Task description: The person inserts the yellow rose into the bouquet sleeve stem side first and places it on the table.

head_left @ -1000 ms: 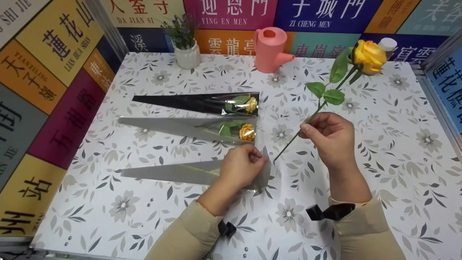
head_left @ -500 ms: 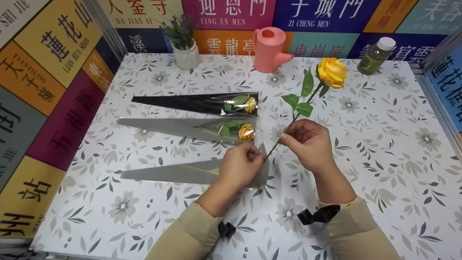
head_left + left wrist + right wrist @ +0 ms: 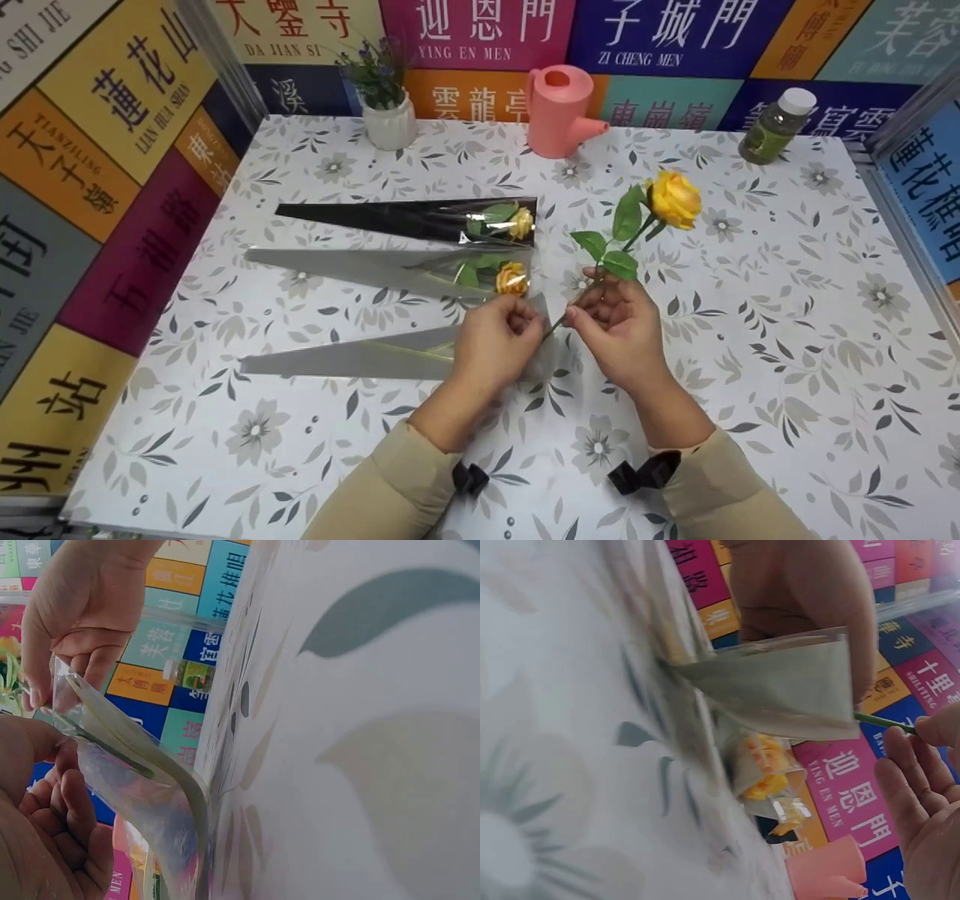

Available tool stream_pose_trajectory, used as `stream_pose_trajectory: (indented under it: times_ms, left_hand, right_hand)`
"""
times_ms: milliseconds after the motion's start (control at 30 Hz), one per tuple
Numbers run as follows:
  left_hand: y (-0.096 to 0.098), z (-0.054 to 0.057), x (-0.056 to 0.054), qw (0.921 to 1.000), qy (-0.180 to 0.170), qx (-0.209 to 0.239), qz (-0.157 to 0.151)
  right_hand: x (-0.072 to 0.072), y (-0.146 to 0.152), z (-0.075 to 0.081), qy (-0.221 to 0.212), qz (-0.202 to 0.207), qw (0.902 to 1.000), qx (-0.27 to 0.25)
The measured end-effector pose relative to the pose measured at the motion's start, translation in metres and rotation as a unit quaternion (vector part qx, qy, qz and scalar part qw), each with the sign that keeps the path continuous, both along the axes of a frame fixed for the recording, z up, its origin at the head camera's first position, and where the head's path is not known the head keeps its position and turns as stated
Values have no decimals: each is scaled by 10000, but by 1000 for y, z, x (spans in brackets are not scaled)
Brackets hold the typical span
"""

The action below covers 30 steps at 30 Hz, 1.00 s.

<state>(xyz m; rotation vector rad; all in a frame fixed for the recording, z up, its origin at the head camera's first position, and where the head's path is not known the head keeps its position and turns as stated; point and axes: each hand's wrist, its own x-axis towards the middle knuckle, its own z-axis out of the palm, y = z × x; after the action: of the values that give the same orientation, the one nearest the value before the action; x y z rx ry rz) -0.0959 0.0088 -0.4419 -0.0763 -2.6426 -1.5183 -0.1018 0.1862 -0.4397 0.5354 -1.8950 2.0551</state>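
Note:
In the head view my right hand (image 3: 619, 334) pinches the thin green stem of a yellow rose (image 3: 675, 199), its bloom tilted up and to the right. My left hand (image 3: 495, 341) pinches the mouth of a long tapered flower sleeve (image 3: 337, 356), grey with a clear front. The left wrist view shows the lower stem (image 3: 112, 746) inside the clear film of the sleeve (image 3: 165, 817). From the right wrist, the stem (image 3: 885, 721) runs from my right fingertips into the mouth of the raised sleeve (image 3: 780, 690). My left hand partly covers the sleeve from above.
Beyond the sleeve lie two wrapped yellow roses, one in a grey sleeve (image 3: 352, 268) and one in a black sleeve (image 3: 375, 219). A potted plant (image 3: 390, 124), a pink watering can (image 3: 559, 112) and a white-capped bottle (image 3: 776, 131) stand along the table's back edge.
My right hand has moved left and toward me with the rose, bringing its stem end from beside the sleeve into the mouth. My left hand has stayed nearly in place.

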Motion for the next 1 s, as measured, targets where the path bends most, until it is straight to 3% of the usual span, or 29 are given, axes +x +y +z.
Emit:
stream_pose_trajectory:
  times_ms: [300, 767, 1000]
  left_hand:
    - [0, 0, 0, 10000, -26, 15, -25]
    - [0, -1, 0, 9998, 123, 174, -38]
    - [0, -1, -1, 9991, 356, 166, -143]
  right_hand:
    - [6, 0, -7, 214, -399, 9980, -441]
    - [12, -6, -19, 292, -185, 9993, -169]
    - [13, -7, -20, 224, -370, 9988, 215]
